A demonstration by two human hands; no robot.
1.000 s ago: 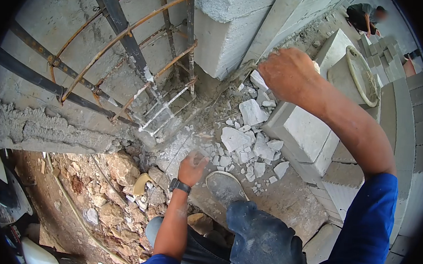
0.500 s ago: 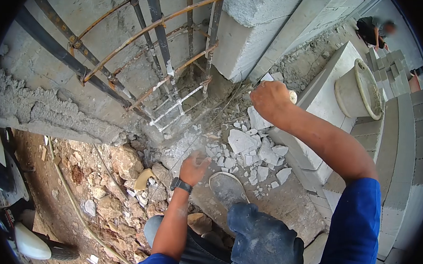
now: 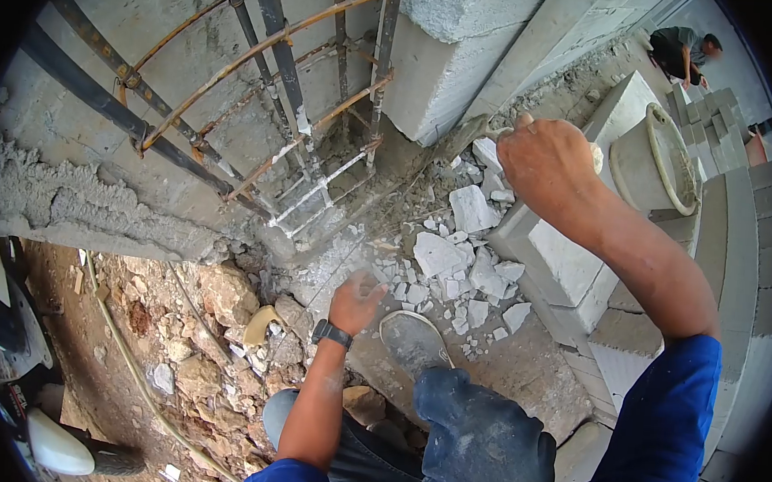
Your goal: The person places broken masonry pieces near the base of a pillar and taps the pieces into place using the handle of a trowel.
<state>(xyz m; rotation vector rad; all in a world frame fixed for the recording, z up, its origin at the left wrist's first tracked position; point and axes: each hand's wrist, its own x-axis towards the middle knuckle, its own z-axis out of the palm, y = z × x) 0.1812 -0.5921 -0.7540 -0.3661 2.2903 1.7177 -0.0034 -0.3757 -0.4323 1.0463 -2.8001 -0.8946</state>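
Dusty and partly blurred, my left hand (image 3: 358, 301) is held low over the pale floor, its fingers loosely bent and the thumb apart, with nothing visible in it. A watch (image 3: 333, 333) is on that wrist. At the upper right, my right hand (image 3: 546, 158) is wrapped round a trowel; the pale handle end (image 3: 596, 157) shows behind the fist and the grey blade (image 3: 468, 136) points left toward the wall corner. Broken white block pieces (image 3: 443, 255) lie between my hands, above my shoe (image 3: 415, 342). Rusty rebar (image 3: 284, 36) rises at the upper left.
A bucket (image 3: 651, 164) stands on pale blocks (image 3: 566, 261) at the right. Rocky rubble (image 3: 205, 380) and a hose (image 3: 131, 367) lie lower left, beside a parked motorbike (image 3: 55, 442). Another person (image 3: 676, 51) bends near stacked blocks (image 3: 712, 115) at the upper right.
Over the last half second my right hand has moved right and slightly up with the trowel. My left hand has hardly moved. The view has shifted slightly.
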